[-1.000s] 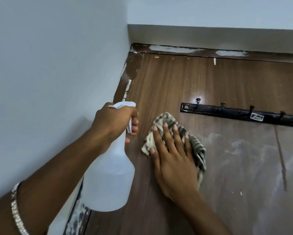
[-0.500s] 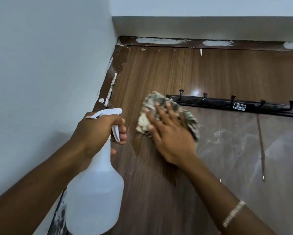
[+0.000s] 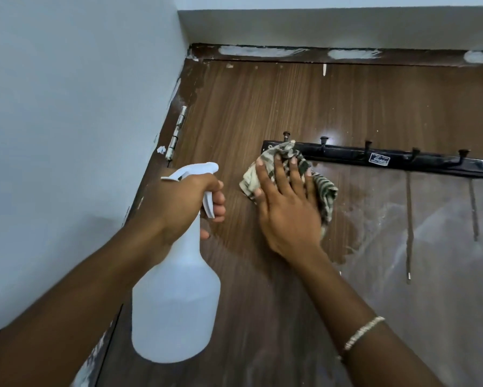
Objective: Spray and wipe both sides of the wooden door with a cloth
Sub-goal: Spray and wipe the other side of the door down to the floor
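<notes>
The brown wooden door [image 3: 262,107] fills the middle and right of the head view. My left hand [image 3: 179,202] grips the neck of a white spray bottle [image 3: 176,303], fingers curled by the trigger, close to the hinge side. My right hand [image 3: 288,208] presses a crumpled green-and-cream checked cloth [image 3: 327,191] flat against the door with straight fingers, just below the left end of the black hook rail [image 3: 402,160]. The cloth's top edge touches the rail's first hook. A dusty, smeared film covers the door to the right of the cloth.
A pale wall [image 3: 67,107] stands on the left, meeting the door frame [image 3: 304,53] at a silver hinge [image 3: 176,135]. White paint smears mark the frame's top. Drip streaks [image 3: 409,219] run down below the hook rail.
My right hand and the cloth have slid up the door to the left end of the hook rail. The view has tilted, showing more of the door's top. The bottle hand stays by the hinge.
</notes>
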Available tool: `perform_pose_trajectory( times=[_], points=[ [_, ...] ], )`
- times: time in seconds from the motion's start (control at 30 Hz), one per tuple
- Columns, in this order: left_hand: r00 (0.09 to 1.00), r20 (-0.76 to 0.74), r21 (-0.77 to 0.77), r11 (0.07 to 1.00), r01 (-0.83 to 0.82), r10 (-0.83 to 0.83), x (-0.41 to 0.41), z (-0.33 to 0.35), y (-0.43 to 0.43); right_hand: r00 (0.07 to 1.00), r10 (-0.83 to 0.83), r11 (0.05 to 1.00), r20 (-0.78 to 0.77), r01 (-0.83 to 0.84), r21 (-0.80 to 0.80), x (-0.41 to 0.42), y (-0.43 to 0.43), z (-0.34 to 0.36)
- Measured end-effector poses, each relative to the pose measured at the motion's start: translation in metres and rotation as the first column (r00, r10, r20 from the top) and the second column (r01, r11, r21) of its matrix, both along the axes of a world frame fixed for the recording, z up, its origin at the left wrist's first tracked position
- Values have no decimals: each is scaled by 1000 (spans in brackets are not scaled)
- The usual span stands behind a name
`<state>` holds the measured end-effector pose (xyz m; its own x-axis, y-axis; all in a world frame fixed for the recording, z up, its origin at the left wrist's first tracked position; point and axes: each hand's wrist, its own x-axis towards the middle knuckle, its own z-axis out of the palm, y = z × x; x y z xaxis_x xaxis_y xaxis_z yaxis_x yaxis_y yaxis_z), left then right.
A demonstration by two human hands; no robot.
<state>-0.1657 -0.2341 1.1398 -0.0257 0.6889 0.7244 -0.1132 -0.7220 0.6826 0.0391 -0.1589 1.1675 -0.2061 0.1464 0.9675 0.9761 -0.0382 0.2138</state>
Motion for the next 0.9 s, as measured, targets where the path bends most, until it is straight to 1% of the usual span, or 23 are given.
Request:
perform_pose_trajectory(
  times=[0.03,0.07,0.17,0.23,0.27,0.3,0.33,0.4,0.47,0.5,0.53,0.6,0.77,0.83,0.9],
  points=[
    [1000,5,8,1000,4,-4,3,0,-1,999,-22,1000,39,23,-15,19,-9,0],
    [1000,8,13,1000,9,-9,6,0,-3,999,-36,999,33,37,-16,40,-17,0],
    [999,20,20,999,26,-27,13,-2,-6,985,-63,994,-158,76,79,92,-44,-4],
    [999,21,22,999,25,-25,18,-3,-8,964,-51,984,-263,93,150,100,-49,-9],
    [1000,18,22,1000,21,-21,22,-3,-10,959,-30,984,-281,79,163,94,-46,-8],
    [1000,15,19,1000,16,-16,26,-3,-11,965,-4,987,-262,46,155,83,-41,-7],
    [1000,10,17,1000,10,-10,31,-2,-13,980,21,992,-196,4,128,70,-35,-5],
    [1000,1,13,1000,0,0,41,-2,-16,998,49,998,28,-50,24,43,-20,1],
    [1000,3,2,1000,-1,1,54,-2,-18,978,81,992,193,-60,-112,35,-17,14],
    [1000,5,-2,1000,-2,2,61,-2,-20,968,78,989,239,-45,-142,40,-20,21],
    [1000,6,-2,1000,-2,2,67,-2,-21,960,49,991,275,-13,-130,51,-25,27],
    [1000,10,-2,1000,10,-10,78,-4,-24,953,-17,995,302,47,-90,85,-41,29],
    [1000,-12,-11,1000,21,-21,92,-12,-28,970,-29,995,242,51,-87,185,-92,26],
    [1000,-21,-13,1000,16,-16,95,-15,-29,974,-10,995,226,32,-92,206,-104,26],
    [999,-31,-20,1000,11,-12,100,-18,-30,970,19,994,242,8,-110,205,-103,28]
  ],
)
